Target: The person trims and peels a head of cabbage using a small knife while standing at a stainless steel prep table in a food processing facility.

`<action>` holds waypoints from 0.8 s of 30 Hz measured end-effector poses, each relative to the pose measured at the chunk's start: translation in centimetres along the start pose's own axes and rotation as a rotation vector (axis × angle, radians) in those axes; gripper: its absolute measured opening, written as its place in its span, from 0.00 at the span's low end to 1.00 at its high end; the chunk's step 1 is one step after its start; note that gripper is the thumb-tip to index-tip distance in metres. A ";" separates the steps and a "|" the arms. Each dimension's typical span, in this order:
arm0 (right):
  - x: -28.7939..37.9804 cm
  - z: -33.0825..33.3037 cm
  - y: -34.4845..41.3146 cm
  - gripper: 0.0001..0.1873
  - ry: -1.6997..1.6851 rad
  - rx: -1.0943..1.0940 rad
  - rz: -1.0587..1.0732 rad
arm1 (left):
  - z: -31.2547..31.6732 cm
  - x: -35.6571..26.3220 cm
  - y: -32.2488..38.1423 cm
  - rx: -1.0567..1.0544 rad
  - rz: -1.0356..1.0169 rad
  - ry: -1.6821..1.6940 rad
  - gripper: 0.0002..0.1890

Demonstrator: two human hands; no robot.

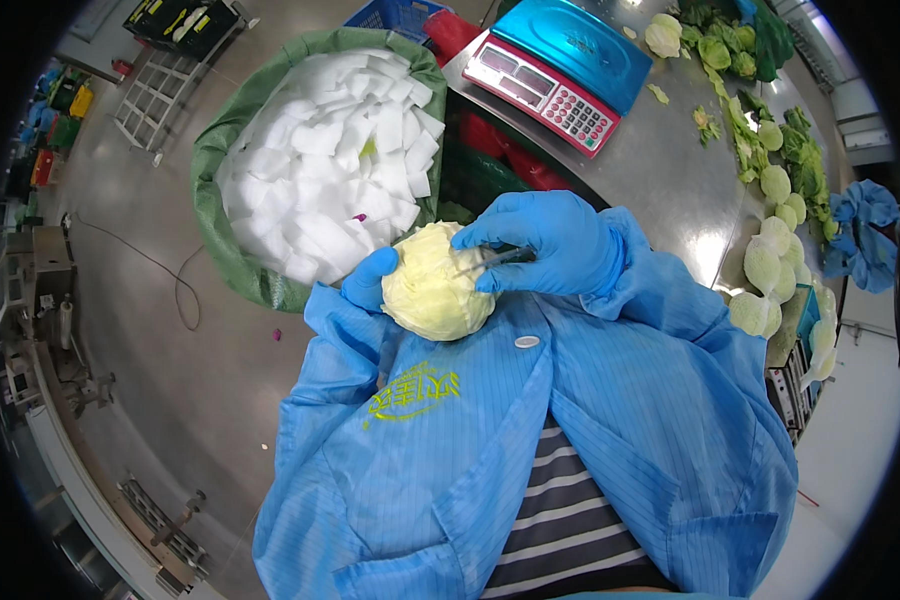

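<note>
A pale, trimmed head of cabbage (436, 289) is held close in front of my chest. My left hand (371, 279), in a blue glove, grips it from the left side, with most of the fingers hidden beneath. Between the thumb and fingers of my gloved right hand (544, 244) is a small knife (499, 259). Its thin blade touches the upper right of the cabbage, and the fingertips rest near the same spot. Just beyond the cabbage stands a green woven sack (229, 262) filled with white absorbent pads or foam sheets (322, 165).
A red-and-blue digital scale (544, 97) sits on a steel table (667, 161). Along the table's right lie loose leaves (742, 139), a cabbage (662, 36) and several net-wrapped heads (765, 262). A blue-gloved hand (862, 232) or sleeve shows at far right. A cable (150, 259) crosses the floor.
</note>
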State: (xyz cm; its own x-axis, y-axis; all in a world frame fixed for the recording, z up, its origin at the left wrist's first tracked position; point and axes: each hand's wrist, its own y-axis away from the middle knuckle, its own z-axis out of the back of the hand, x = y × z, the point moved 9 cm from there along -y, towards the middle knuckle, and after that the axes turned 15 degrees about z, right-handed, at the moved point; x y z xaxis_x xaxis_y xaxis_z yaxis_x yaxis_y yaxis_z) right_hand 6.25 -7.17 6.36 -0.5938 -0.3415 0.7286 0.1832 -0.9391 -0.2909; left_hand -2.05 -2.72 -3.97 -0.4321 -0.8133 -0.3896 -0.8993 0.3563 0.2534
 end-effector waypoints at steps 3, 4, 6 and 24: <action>1.5 -0.2 0.3 0.23 0.327 0.069 0.118 | 0.2 0.4 0.1 -0.028 0.038 0.049 0.40; 1.9 -0.4 0.6 0.23 0.400 0.084 0.136 | -0.3 0.4 0.0 -0.023 0.048 0.040 0.39; 2.6 -1.0 1.3 0.24 0.545 0.116 0.180 | -1.0 0.3 0.0 -0.026 0.068 0.022 0.38; 1.6 3.2 1.0 0.18 0.012 -0.285 0.119 | 1.7 1.3 -0.2 -0.067 0.042 0.149 0.34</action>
State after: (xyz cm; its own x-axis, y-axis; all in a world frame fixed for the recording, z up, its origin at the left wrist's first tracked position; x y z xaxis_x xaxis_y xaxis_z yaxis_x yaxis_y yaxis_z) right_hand 7.98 -8.77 9.26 -0.5912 -0.4467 0.6716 0.0261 -0.8428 -0.5376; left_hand -2.55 -3.03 -6.03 -0.4499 -0.8594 -0.2429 -0.8721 0.3641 0.3270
